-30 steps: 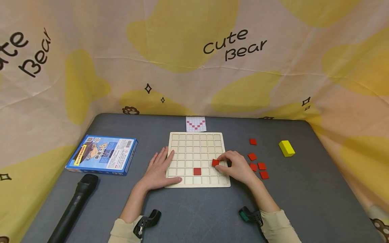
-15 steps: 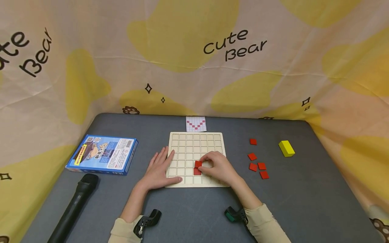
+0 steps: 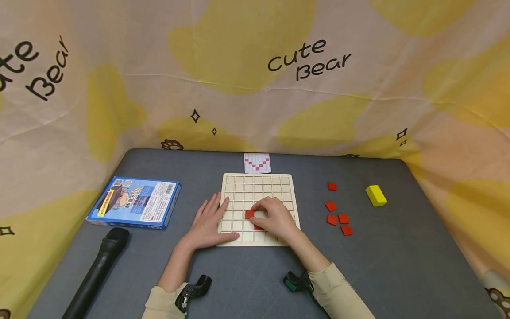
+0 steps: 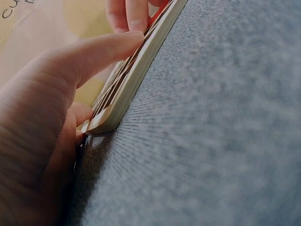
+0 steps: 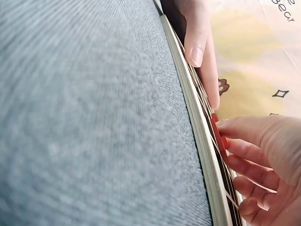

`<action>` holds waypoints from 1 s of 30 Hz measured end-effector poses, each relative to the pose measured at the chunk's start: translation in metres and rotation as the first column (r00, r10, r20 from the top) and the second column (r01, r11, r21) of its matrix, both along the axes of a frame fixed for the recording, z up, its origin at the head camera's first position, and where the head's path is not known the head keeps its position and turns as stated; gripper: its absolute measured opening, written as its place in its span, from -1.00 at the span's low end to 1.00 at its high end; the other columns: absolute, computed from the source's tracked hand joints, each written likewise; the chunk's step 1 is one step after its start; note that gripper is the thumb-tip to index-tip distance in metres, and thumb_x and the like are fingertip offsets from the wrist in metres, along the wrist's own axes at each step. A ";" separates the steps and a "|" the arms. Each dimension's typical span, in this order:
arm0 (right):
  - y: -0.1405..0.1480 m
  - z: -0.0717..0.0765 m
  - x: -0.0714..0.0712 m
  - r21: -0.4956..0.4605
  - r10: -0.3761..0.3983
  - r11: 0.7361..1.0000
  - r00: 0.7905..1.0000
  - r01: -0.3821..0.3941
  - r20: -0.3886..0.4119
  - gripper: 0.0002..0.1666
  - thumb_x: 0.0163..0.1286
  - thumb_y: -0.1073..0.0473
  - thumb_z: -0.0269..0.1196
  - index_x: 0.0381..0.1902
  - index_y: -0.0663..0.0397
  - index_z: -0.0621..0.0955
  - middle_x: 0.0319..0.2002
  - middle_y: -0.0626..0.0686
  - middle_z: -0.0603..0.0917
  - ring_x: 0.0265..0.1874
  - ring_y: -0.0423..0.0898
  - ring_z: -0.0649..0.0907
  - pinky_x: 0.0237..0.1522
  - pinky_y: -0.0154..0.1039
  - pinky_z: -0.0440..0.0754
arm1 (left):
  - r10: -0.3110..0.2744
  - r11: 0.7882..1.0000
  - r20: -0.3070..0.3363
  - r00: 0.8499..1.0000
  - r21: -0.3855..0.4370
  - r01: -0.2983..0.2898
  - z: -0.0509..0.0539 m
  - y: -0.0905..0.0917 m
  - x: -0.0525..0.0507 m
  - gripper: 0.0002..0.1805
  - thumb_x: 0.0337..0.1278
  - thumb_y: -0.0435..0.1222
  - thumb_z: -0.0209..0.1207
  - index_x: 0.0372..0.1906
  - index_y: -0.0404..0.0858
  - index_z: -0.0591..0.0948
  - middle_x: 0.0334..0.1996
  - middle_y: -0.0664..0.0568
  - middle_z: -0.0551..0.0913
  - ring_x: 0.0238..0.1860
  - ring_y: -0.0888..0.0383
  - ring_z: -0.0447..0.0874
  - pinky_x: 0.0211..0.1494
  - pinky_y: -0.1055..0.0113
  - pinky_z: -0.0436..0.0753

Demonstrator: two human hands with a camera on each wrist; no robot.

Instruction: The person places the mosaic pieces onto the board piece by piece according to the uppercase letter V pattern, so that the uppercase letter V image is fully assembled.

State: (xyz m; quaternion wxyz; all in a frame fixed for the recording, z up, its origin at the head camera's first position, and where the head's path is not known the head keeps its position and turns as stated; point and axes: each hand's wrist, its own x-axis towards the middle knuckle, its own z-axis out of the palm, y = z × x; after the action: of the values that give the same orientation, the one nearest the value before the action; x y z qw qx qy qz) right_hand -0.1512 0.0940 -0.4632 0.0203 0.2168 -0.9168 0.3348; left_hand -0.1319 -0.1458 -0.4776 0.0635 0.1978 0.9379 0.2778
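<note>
A cream grid board point(image 3: 256, 189) lies flat on the grey table. My left hand point(image 3: 204, 226) rests along its left side with fingers straight and thumb over the near left corner. With thumb and fingertips, my right hand point(image 3: 276, 219) pinches a red square tile point(image 3: 249, 214) at the board, up and left of a second red tile point(image 3: 258, 227). That second tile sits in a cell and is partly hidden under the right hand. In the right wrist view the pinched tile point(image 5: 223, 140) is close against the board's surface.
Several loose red tiles point(image 3: 332, 219) lie right of the board, with a yellow block point(image 3: 376, 196) beyond them. A small pattern card point(image 3: 256, 163) is behind the board. On the left are a blue box point(image 3: 133, 202) and a black microphone point(image 3: 97, 270).
The right hand has carried its red tile leftward across the board, from the right-hand columns past the seated tile. My left hand has stayed in place.
</note>
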 end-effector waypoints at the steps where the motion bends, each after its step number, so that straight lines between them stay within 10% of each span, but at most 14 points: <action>1: 0.000 0.000 0.000 0.002 0.000 1.000 1.000 0.000 -0.007 -0.75 0.13 0.07 0.45 -0.21 -0.04 0.72 -0.20 -0.10 0.67 -0.16 -0.10 0.55 -0.06 -0.15 0.50 | 0.000 1.000 0.000 1.000 -0.001 0.000 0.000 0.000 0.000 0.20 -0.07 0.29 0.25 0.54 -0.29 0.03 0.54 -0.23 -0.18 0.54 -0.11 -0.30 0.47 -0.08 -0.25; 11: 0.000 -0.004 0.002 -0.024 0.004 1.000 1.000 -0.004 -0.016 -0.72 0.17 0.02 0.44 -0.15 -0.08 0.74 -0.15 -0.11 0.66 -0.16 -0.12 0.54 -0.10 -0.17 0.51 | 0.001 1.000 -0.011 1.000 0.012 -0.001 0.000 0.001 0.000 0.19 -0.07 0.29 0.26 0.53 -0.29 0.06 0.54 -0.24 -0.17 0.54 -0.12 -0.28 0.47 -0.09 -0.25; 21: 0.026 -0.001 0.002 -0.174 -0.024 0.984 1.000 0.024 0.002 -0.86 0.29 0.17 0.35 -0.19 -0.03 0.75 -0.21 -0.16 0.71 -0.25 -0.19 0.61 -0.16 -0.20 0.58 | 0.090 0.964 -0.040 0.995 0.256 -0.077 -0.010 -0.004 -0.007 -0.20 0.15 -0.08 0.27 0.43 -0.34 0.31 0.45 -0.26 0.18 0.50 -0.18 -0.03 0.45 -0.16 -0.11; 30: 0.072 -0.001 0.002 -0.156 -0.115 0.981 0.993 0.112 -0.010 -0.86 0.30 0.22 0.33 -0.20 0.01 0.76 -0.32 -0.12 0.68 -0.43 -0.19 0.55 -0.39 -0.28 0.52 | 0.131 0.946 -0.091 0.987 0.308 -0.098 -0.011 -0.005 -0.006 -0.36 0.19 -0.19 0.26 0.33 -0.39 0.44 0.40 -0.28 0.29 0.45 -0.22 0.11 0.44 -0.18 0.00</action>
State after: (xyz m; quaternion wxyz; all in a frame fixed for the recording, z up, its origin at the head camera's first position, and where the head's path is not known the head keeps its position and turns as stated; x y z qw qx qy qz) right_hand -0.1488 0.1661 -0.4640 0.0650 0.1651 -0.8985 0.4015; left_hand -0.1378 -0.1504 -0.4885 -0.0354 0.1653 0.8962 0.4101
